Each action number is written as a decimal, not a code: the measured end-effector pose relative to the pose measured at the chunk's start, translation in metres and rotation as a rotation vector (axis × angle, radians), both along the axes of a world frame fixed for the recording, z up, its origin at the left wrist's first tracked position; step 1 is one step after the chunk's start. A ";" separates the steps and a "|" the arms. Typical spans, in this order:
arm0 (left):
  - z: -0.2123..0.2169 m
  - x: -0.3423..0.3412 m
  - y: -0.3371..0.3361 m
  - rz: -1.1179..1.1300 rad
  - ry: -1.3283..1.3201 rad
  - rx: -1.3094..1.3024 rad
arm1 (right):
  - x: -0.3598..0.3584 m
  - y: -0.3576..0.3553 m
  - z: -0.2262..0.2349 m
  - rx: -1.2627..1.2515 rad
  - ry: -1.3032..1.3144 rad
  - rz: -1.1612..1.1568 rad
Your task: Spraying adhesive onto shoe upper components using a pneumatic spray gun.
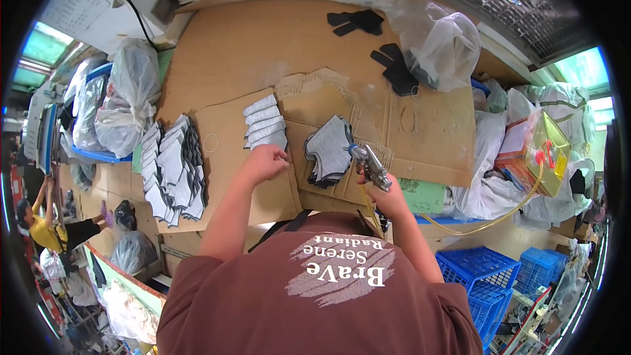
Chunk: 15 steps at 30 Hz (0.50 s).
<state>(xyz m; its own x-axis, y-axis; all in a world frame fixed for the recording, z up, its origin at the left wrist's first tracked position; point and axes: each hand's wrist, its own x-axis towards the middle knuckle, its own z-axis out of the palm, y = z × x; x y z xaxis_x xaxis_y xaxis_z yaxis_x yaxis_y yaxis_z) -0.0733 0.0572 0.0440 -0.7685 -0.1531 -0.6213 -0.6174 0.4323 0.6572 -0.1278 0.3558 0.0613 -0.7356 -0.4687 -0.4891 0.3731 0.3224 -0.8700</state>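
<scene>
My right hand (388, 198) is wrapped round the handle of a metal spray gun (373, 167), its nozzle end by a stack of grey fabric pieces (330, 144) with dark undersides. A yellowish hose (453, 231) shows below that hand. My left hand (265, 163) is closed with curled fingers, just below a short overlapping row of similar grey pieces (264, 118). Whether anything is pinched in it is hidden. Farther left, more grey pieces (176, 164) lie overlapped in long columns on the cardboard (230, 190).
Black cut pieces (396, 71) lie at the far right of the cardboard-covered table, beside a clear plastic bag (447, 39). A yellowish container (544, 154) with a hose stands at right. Blue crates (476, 269) are stacked low right. Filled bags (128, 85) sit at left; another person (49, 227) is beyond.
</scene>
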 end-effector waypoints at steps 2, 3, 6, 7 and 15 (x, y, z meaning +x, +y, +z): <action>-0.010 0.010 0.011 0.046 0.181 -0.050 | 0.000 0.001 -0.005 -0.077 0.079 -0.016; -0.016 0.013 0.016 0.095 0.363 -0.101 | -0.001 -0.001 -0.005 -0.079 0.078 -0.010; -0.031 0.004 0.036 0.313 0.476 0.076 | -0.004 -0.003 -0.004 -0.082 0.087 0.019; -0.034 0.000 0.039 0.315 0.476 0.076 | -0.004 -0.003 -0.003 -0.082 0.081 0.024; -0.053 -0.009 0.054 0.306 0.606 -0.043 | -0.002 -0.004 -0.003 -0.092 0.075 0.049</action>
<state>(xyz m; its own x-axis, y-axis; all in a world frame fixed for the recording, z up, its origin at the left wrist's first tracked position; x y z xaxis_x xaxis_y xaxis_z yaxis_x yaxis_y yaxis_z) -0.0823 0.1116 -0.0087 -0.8971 -0.4340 -0.0830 -0.2441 0.3301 0.9119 -0.1303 0.3515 0.0582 -0.7434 -0.5452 -0.3874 0.2919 0.2567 -0.9214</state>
